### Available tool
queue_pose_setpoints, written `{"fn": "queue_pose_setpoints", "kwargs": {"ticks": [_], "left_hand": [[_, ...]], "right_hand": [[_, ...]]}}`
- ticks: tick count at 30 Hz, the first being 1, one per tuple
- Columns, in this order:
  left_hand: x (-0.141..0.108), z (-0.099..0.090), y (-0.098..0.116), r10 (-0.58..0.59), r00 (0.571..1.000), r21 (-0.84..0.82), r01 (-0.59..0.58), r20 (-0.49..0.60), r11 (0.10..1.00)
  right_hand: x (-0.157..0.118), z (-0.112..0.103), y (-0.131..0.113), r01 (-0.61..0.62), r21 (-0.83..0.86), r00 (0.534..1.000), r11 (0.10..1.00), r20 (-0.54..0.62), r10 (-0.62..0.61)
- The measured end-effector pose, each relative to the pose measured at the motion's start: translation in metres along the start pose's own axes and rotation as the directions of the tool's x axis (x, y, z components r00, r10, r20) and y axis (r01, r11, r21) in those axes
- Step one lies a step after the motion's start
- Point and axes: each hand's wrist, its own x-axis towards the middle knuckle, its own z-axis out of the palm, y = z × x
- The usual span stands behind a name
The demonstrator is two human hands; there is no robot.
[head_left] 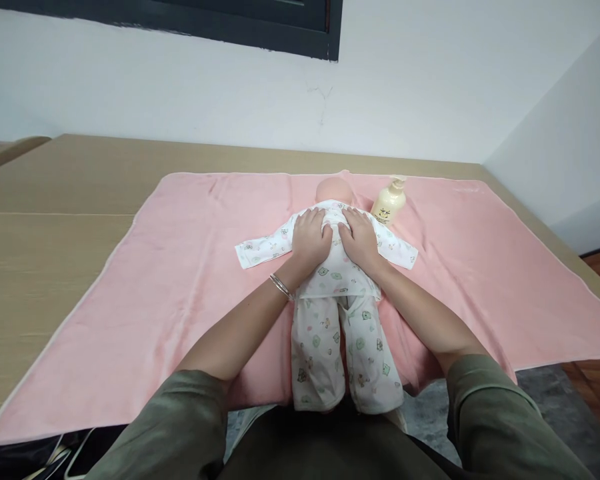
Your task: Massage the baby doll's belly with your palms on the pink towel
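Observation:
A baby doll (337, 277) in white printed pajamas lies stretched out with its bald head toward the wall; no face shows. My left hand (311, 239) rests flat on the left side of its upper body, fingers extended. On the right side, my right hand (359, 239) lies flat in the same way, the two thumbs close together near the middle. Both palms touch the pajama top. The doll's sleeves spread out to either side, and its legs reach the table's near edge. A cream pump bottle (389, 202) stands beside the doll's right-hand shoulder.
A pink blanket (200, 267) with a pale border covers much of the wooden table (45, 267) and hangs over the near edge. Behind is a white wall (405, 100) with a dark frame (280, 30). Dark items and cables (65, 453) sit below at the lower left.

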Motion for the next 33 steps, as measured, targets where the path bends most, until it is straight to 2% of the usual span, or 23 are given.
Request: {"fn": "queue_pose_setpoints", "kwargs": {"ticks": [12,15,20,22,24,29,33], "left_hand": [[-0.001,0.002,0.001,-0.007,1.0,-0.008,0.007,-0.019,1.0],[0.0,0.004,-0.001,-0.003,0.999,-0.018,0.002,-0.042,1.0],[-0.005,0.005,-0.002,0.075,0.989,-0.043,-0.081,-0.127,0.996],[-0.008,0.005,-0.001,0.113,0.979,-0.035,-0.121,-0.169,0.992],[-0.009,0.005,0.0,0.111,0.977,-0.034,-0.119,-0.183,0.992],[-0.005,0.006,0.0,0.019,0.996,-0.051,-0.024,-0.091,0.998],[-0.003,0.006,0.0,0.006,0.999,-0.029,-0.008,-0.05,1.0]], "right_hand": [[0.0,0.004,0.005,0.048,0.041,0.997,0.998,-0.069,-0.045],[0.002,-0.001,0.006,0.053,-0.011,0.999,0.999,-0.012,-0.053],[0.01,-0.017,0.01,0.188,-0.081,0.963,0.979,0.209,-0.168],[0.008,-0.02,0.006,0.181,-0.126,0.961,0.975,0.234,-0.148],[0.003,-0.022,-0.004,0.146,-0.21,0.973,0.967,0.209,-0.102],[-0.012,-0.023,-0.027,0.118,-0.329,0.989,0.937,0.126,-0.08],[-0.002,-0.025,-0.016,0.107,-0.225,0.978,0.968,0.199,-0.062]]}}
